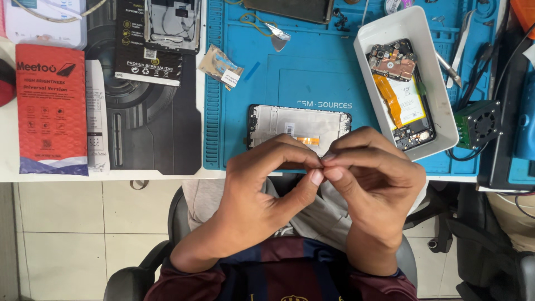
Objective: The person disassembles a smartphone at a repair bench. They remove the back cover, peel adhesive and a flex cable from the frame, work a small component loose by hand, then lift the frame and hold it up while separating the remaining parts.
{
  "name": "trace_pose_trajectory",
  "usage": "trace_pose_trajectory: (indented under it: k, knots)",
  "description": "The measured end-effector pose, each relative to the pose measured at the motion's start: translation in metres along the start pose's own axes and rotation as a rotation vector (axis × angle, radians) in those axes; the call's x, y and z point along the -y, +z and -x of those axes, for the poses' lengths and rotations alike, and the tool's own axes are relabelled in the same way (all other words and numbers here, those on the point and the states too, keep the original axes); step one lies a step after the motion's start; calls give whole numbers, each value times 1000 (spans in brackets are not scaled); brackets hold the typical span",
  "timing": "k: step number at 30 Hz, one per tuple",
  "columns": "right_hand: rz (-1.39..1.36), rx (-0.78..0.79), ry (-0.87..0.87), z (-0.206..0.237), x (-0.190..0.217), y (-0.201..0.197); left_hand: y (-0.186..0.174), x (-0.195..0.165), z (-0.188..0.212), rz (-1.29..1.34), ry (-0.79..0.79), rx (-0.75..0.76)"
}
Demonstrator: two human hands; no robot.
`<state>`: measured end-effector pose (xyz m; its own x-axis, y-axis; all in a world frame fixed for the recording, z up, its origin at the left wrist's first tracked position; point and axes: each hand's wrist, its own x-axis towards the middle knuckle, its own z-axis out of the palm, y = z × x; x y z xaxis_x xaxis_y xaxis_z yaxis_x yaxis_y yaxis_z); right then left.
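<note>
Both hands meet over the near edge of the bench, fingertips pinched together at one spot. The left hand (262, 178) curls in with its thumb pressed up against the fingertips of the right hand (372, 177); whatever sits between them is too small to make out, so what they grip cannot be told.

Just beyond the knuckles lies a phone display frame (299, 127), a flat rectangle with a pale metallic inner face, dark rim and a short orange flex strip near its middle. The hands hide its near edge. It rests on a blue silicone repair mat (312, 67), ribbed along its left edge and moulded with shallow compartments.

To the right, on the mat, stands a white plastic tray (440, 106) with rounded corners, set at a tilt. In it lies an opened phone body (404, 95) showing a circuit board, an orange ribbon cable and a white battery. Beside the tray, a small black fan (479, 122) with green terminals sits among dark cables.

To the left of the mat, a black printed pad (150, 128) covers the white bench (8, 145); a red padded pouch (51, 108) lies on it farther left. A small foil packet (222, 67) sits at the mat's left edge.

Below the bench are pale floor tiles and a black chair (167, 245).
</note>
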<state>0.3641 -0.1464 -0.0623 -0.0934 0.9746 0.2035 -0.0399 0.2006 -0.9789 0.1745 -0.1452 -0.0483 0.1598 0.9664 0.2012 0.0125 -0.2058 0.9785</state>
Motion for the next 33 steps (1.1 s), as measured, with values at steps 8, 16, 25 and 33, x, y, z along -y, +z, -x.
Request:
trace_pose_trajectory:
  k: [8, 16, 25, 33]
  knots:
    - [-476, -145, 144, -2, -10, 5, 5, 7, 1, 395, -150, 20]
    - [-519, -373, 145, 21, -19, 21, 27, 13, 2, -32, 198, -210]
    - [-515, -331, 203, 38, -23, 38, 29, 19, -5, 113, 234, -210]
    - [65, -395, -283, 14, 0, 18, 18, 8, 1, 161, 202, -128]
